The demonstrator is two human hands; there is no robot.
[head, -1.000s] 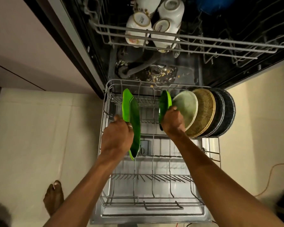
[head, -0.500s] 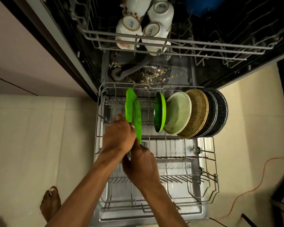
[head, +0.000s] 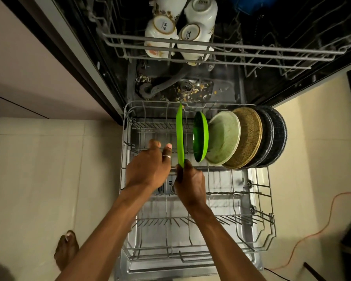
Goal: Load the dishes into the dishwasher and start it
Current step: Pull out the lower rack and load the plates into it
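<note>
The green plate (head: 179, 136) is gripped at its near lower edge by the right hand (head: 190, 183), with the fingers curled round the rim. It's stood upright in the lower rack (head: 259, 201), seen pretty much edge-on. The left hand (head: 148, 169) is held just left of the plate with its fingers loosely straight and nothing gripped. Whether the fingertips actually touch the plate can't be told.

Just right of the plate, a green bowl (head: 201, 136) is slotted in. After it, a pale plate (head: 224, 136), a brown plate (head: 249, 136) and two black plates (head: 278, 136) are packed close in a row, all leaned the same way.

Further back, food bits (head: 190, 92) are scattered over the tub floor. White cups (head: 162, 31) are parked upside down in the upper rack (head: 251, 55). A bare foot (head: 66, 248) is planted on the tiles at lower left, and an orange cable (head: 312, 230) is trailed across the floor on the right.
</note>
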